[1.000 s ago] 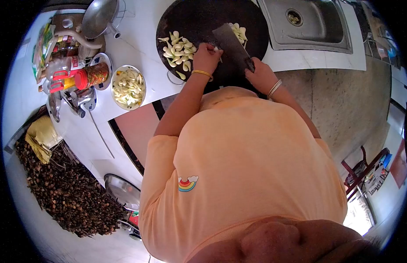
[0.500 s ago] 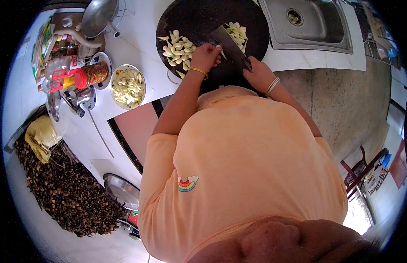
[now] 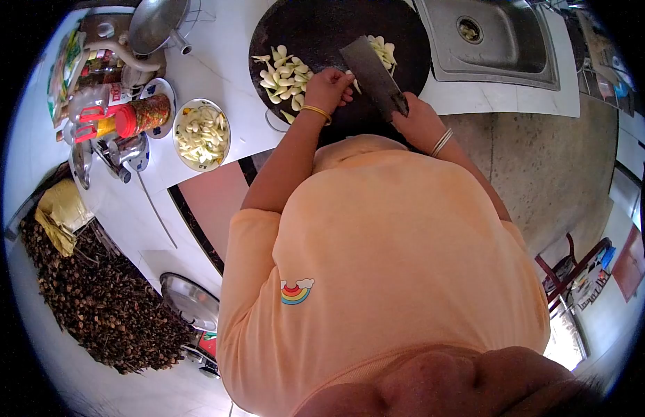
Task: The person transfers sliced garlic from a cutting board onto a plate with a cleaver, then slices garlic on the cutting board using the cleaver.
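Note:
On a dark round chopping board, my right hand is closed round the handle of a cleaver, its broad blade turned partly face up. My left hand pinches a pale garlic clove at its fingertips, left of the blade and close to it. A heap of peeled garlic cloves lies on the board beside my left hand. More cloves lie past the blade on the right, partly hidden by it.
Left of the board stands a bowl full of garlic. Beyond it are a red-lidded jar, bottles and a wok. A steel sink adjoins on the right. A dark heap of dry pieces lies on the floor at left.
My right hand and the cleaver have shifted slightly right and toward me, and more of the blade's face shows. My left hand stays in nearly the same place with the clove.

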The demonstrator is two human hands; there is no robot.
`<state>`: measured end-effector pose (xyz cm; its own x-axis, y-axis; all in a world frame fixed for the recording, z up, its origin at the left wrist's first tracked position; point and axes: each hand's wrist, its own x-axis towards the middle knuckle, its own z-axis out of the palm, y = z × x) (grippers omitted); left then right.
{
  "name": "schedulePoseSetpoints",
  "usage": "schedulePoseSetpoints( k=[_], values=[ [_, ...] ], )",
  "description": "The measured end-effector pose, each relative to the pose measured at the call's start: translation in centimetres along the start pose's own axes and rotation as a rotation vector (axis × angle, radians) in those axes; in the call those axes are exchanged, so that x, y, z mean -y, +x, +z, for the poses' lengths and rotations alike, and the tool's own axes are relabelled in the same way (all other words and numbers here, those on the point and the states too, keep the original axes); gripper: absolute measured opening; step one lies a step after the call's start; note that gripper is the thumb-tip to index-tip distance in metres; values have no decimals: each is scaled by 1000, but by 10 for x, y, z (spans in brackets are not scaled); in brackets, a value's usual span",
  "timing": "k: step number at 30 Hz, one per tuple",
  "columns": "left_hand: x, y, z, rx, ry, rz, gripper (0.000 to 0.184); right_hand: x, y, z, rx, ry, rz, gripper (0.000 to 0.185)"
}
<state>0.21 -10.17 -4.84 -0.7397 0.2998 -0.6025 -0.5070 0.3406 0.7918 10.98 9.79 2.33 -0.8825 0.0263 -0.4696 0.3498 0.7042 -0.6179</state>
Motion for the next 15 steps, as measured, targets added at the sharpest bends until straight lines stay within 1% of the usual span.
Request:
schedulePoseSetpoints(
  k=[3, 5, 8, 11, 15],
  values=[
    [-3, -2, 1, -4, 17, 6, 24, -2, 0, 3, -55, 28, -11, 33],
    [-3, -4, 2, -8, 21, 2, 24, 5, 1, -2, 1, 61, 7, 34],
    [-6, -6, 3, -29, 64, 10, 23, 13, 4, -5, 19, 83, 47, 32],
    [-4, -6, 3, -28, 43, 25, 22, 8, 8, -1, -1, 81, 20, 30],
    [-3, -7, 4, -38, 100, 48, 24, 13, 12, -2, 27, 83, 34, 30]
  ],
)
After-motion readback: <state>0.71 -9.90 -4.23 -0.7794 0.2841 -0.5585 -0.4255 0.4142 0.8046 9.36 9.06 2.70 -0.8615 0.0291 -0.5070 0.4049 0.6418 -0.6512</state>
